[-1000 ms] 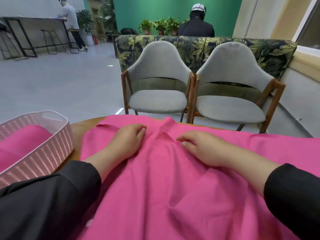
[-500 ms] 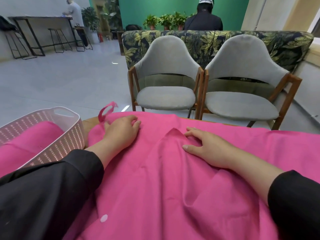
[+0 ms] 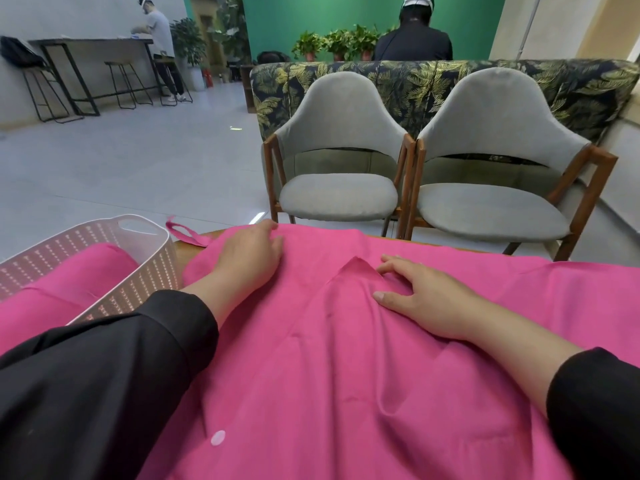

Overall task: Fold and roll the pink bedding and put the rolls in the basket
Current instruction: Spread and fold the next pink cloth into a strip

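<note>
Fingers flat and spread on both hands, left hand (image 3: 247, 252) and right hand (image 3: 424, 299) pressing the sheet (image 3: 329, 368) across the lower frame, gripping nothing. Sweep that centre ridge outward before folding; the basket (image 3: 145, 244) waits at left.

Across the wooden table edge (image 3: 187, 244) in front of me stand two grey upholstered chairs (image 3: 337, 161) side by side on a pale floor (image 3: 138, 161). Behind them runs a leaf-patterned sofa back (image 3: 415, 81), with potted plants (image 3: 337, 43) against a green wall (image 3: 311, 15). Far left, a person (image 3: 159, 36) stands at a high table (image 3: 90, 43) with stools (image 3: 121, 81).
</note>
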The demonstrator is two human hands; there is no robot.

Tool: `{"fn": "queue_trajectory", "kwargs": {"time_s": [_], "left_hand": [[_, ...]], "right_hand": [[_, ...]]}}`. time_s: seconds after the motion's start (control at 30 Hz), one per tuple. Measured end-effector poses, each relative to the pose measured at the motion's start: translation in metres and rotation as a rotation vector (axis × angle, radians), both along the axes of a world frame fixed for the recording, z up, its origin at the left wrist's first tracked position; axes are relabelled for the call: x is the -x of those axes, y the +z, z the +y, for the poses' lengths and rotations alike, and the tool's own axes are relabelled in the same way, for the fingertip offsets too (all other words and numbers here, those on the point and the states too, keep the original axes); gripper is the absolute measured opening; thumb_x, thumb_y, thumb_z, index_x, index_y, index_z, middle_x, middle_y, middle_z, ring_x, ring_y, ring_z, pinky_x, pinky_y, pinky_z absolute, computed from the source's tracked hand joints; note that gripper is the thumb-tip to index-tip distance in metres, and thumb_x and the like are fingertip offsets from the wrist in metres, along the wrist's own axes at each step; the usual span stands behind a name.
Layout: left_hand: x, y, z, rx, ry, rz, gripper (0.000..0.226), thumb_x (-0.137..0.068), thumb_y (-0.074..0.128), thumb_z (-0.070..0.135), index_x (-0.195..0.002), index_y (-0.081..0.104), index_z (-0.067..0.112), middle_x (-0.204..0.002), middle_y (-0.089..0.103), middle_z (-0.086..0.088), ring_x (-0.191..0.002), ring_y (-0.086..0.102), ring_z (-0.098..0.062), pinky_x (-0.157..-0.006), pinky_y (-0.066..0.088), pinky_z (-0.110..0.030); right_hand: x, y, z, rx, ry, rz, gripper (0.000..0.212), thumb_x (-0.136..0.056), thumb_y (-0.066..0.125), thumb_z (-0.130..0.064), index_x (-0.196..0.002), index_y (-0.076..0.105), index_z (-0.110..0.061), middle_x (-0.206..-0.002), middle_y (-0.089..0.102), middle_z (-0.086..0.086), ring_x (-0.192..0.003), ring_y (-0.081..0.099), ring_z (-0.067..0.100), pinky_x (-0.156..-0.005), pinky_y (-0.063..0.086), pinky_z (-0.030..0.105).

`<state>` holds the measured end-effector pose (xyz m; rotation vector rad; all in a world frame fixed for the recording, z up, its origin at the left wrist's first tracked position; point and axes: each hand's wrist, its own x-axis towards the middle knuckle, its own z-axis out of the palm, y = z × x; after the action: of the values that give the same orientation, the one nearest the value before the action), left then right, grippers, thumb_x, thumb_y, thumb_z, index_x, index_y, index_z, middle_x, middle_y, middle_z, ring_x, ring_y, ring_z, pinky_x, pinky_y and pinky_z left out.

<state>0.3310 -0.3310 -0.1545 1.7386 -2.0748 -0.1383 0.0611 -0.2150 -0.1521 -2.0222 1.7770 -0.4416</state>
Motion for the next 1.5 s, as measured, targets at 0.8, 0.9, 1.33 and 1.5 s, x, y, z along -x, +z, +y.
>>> {"fn": "queue_trajectory", "kwargs": {"time_s": [0.8,0.9,1.33,1.5], "left_hand": [[0.000,0.068,-0.016,-0.092,0.057,0.631,0.049,-0.102,0.049,0.046,-0.076,0.062,0.007,-0.068,0.053,-0.009,-0.065,0.049,-0.022,-0.060,0.036,-0.032],[-0.012,0.054,-0.032,-0.046,0.136,0.465,0.052,-0.104,0.046,0.042,-0.061,0.048,0.012,-0.057,0.045,-0.006,-0.058,0.043,-0.025,-0.054,0.030,-0.033],[-0.027,0.012,-0.070,-0.201,0.243,0.082,0.036,-0.103,0.040,0.024,-0.109,0.066,0.000,-0.112,0.065,-0.021,-0.103,0.060,-0.038,-0.080,0.040,-0.034],[-0.029,0.012,-0.078,-0.219,0.236,0.046,0.039,-0.106,0.037,0.025,-0.119,0.062,-0.002,-0.121,0.062,-0.023,-0.111,0.057,-0.040,-0.083,0.039,-0.036]], "right_hand": [[0.011,0.067,0.002,-0.336,-0.063,-0.247,0.036,-0.087,0.069,-0.054,-0.086,0.075,-0.018,-0.086,0.076,0.001,-0.080,0.074,0.020,-0.078,0.060,0.037],[0.029,0.077,-0.011,-0.142,-0.173,-0.265,0.020,-0.092,0.069,-0.035,-0.086,0.074,-0.017,-0.081,0.074,-0.001,-0.077,0.070,0.020,-0.072,0.056,0.035],[0.081,0.046,-0.047,-0.032,-0.195,0.304,0.012,-0.088,0.070,-0.025,-0.076,0.068,-0.023,-0.079,0.068,-0.002,-0.074,0.061,0.016,-0.067,0.046,0.032],[0.087,0.033,-0.059,0.080,-0.241,0.258,0.014,-0.097,0.062,-0.035,-0.086,0.060,-0.027,-0.091,0.062,-0.002,-0.087,0.057,0.022,-0.075,0.044,0.035]]}}
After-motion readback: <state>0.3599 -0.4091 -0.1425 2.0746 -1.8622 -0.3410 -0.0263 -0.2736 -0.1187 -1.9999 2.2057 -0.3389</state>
